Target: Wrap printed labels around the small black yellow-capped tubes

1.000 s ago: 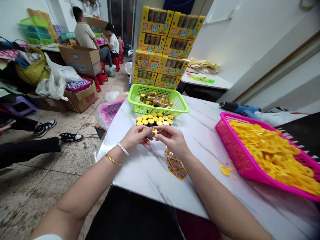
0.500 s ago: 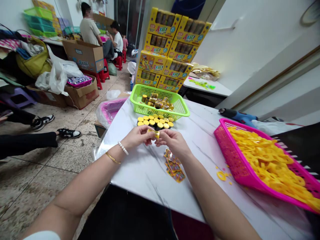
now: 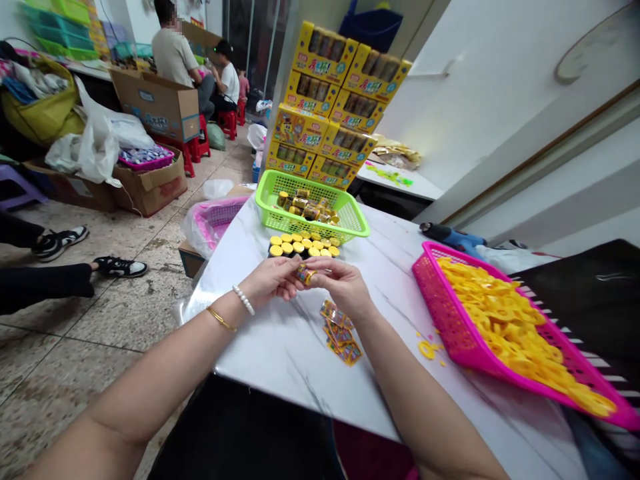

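Observation:
My left hand (image 3: 274, 279) and my right hand (image 3: 340, 285) meet over the white marble table (image 3: 280, 347), both pinched on one small jar with a coloured label (image 3: 305, 274). Just beyond them stands a cluster of several small dark jars with yellow lids (image 3: 303, 246). A loose pile of colourful labels (image 3: 339, 331) lies on the table under my right wrist. Behind the jars sits a green basket (image 3: 350, 217) holding several labelled jars.
A pink basket (image 3: 445, 313) full of yellow plastic rings stands at the right, with loose yellow rings (image 3: 427, 349) beside it. Stacked yellow boxes (image 3: 333, 107) rise behind the green basket. A blue tool (image 3: 453, 236) lies at the back right. People sit at the far left.
The view has shifted slightly. Both hands stay together on the small jar, which has turned between my fingers so that its coloured label shows.

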The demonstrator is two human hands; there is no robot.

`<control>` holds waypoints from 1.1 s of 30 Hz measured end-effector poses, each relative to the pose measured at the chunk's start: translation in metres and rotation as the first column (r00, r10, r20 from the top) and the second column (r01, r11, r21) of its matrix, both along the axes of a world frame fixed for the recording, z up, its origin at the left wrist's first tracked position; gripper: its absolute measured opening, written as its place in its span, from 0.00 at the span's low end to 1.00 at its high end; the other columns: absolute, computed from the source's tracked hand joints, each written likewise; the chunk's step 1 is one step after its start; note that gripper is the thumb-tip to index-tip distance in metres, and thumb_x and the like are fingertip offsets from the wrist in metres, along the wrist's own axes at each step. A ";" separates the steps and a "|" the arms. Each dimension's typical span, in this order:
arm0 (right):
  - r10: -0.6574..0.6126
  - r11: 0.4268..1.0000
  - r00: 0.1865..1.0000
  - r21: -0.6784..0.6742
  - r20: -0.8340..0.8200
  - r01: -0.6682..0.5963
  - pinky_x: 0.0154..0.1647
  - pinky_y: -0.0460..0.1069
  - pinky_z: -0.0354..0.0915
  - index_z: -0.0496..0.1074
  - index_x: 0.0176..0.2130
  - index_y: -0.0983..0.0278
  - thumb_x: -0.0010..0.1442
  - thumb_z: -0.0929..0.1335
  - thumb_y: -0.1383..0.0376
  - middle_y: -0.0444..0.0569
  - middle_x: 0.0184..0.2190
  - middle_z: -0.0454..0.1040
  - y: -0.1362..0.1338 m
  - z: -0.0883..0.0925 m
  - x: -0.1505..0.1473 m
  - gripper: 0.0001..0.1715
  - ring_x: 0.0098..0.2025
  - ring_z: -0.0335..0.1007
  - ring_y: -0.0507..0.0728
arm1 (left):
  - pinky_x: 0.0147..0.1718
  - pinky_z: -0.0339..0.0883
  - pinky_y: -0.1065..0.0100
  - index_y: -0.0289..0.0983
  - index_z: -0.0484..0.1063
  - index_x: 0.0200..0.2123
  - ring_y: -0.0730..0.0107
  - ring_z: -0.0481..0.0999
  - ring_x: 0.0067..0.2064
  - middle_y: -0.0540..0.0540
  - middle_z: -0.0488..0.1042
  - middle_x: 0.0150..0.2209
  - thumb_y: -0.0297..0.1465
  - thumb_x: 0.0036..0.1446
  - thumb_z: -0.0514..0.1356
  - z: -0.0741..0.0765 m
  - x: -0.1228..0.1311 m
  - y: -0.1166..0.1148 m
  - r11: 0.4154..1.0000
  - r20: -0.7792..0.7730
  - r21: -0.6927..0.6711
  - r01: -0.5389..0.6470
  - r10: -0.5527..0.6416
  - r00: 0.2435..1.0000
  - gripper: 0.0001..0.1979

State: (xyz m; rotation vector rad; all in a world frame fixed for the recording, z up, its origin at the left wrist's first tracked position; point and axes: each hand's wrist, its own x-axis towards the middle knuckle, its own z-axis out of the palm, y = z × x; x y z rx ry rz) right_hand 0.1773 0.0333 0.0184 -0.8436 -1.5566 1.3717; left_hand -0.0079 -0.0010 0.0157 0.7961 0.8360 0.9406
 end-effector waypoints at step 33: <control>-0.784 0.604 0.462 0.683 0.415 0.411 0.39 0.51 0.65 0.57 0.26 0.59 0.48 0.71 0.70 0.45 0.30 0.65 0.061 -0.031 0.041 0.16 0.35 0.64 0.57 | 0.18 0.60 0.75 0.33 0.73 0.32 0.76 0.70 0.21 0.45 0.77 0.27 0.39 0.53 0.69 -0.006 0.003 0.000 0.988 -0.399 0.126 0.088 -0.030 0.916 0.15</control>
